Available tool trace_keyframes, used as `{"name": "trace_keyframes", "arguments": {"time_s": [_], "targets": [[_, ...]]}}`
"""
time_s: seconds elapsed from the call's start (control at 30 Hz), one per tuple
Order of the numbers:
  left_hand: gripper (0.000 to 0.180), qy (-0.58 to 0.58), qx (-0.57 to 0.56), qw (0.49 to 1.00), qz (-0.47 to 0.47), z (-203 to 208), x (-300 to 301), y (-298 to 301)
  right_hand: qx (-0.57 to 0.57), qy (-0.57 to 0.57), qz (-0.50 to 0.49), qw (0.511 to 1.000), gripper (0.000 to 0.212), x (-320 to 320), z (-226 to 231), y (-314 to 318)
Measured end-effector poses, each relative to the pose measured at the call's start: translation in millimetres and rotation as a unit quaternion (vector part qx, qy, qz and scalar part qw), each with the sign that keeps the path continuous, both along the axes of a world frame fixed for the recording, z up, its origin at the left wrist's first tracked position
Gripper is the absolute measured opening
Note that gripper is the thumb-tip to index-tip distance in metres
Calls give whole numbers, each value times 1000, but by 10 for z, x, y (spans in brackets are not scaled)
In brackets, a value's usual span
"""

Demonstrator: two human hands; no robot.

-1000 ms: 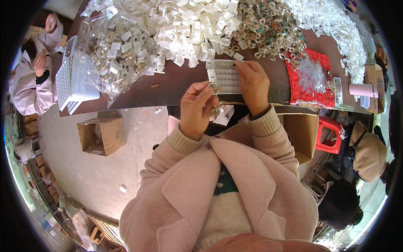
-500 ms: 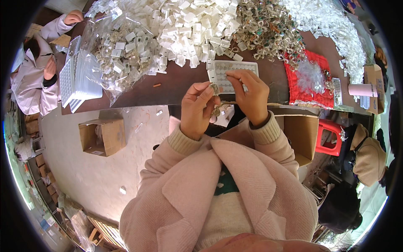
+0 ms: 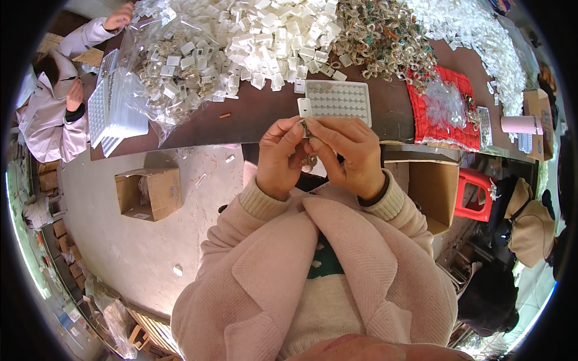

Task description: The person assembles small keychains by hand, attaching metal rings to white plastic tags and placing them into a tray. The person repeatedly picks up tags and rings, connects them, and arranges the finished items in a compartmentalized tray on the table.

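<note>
My left hand point(image 3: 282, 157) and my right hand point(image 3: 349, 153) meet over the near table edge. Fingertips of both pinch a small metallic piece point(image 3: 305, 127), too small to make out. More shiny ring-like trinkets point(image 3: 309, 161) hang below, bunched in the left palm and partly hidden by its fingers. Just beyond the hands lies a white tray point(image 3: 363, 103) with rows of small hollows. A small white plastic card point(image 3: 304, 108) lies by its left edge, right above my fingertips, with another white card point(image 3: 299, 86) behind it.
Heaps of white plastic cards point(image 3: 271, 42), ring-like trinkets point(image 3: 385, 45) and clear pieces point(image 3: 475, 45) cover the table's far side. A red cloth point(image 3: 427, 123) lies right. At left are stacked trays point(image 3: 120, 123) and another person point(image 3: 51, 120). Cardboard boxes point(image 3: 165, 192) and a red stool point(image 3: 463, 207) stand below.
My right hand has come left and down from above the tray to my left hand, and its fingertips now touch the small piece held there. The left hand has barely moved.
</note>
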State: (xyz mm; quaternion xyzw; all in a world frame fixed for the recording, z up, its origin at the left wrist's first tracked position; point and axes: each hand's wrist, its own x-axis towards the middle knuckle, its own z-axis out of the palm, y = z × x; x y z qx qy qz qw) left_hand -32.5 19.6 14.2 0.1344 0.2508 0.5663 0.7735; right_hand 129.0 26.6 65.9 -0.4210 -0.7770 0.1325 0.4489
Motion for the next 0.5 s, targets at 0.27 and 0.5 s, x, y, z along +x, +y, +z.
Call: {"name": "trace_keyframes", "arguments": {"time_s": [0.27,0.5], "targets": [[14,-27,-3,999,-26,48,11,-23,-102,101,-6,990,29,13,8,-31],[13,-76,-8,993,-90,59,45,-3,-376,385,2,843,17,-2,-97,68]]}}
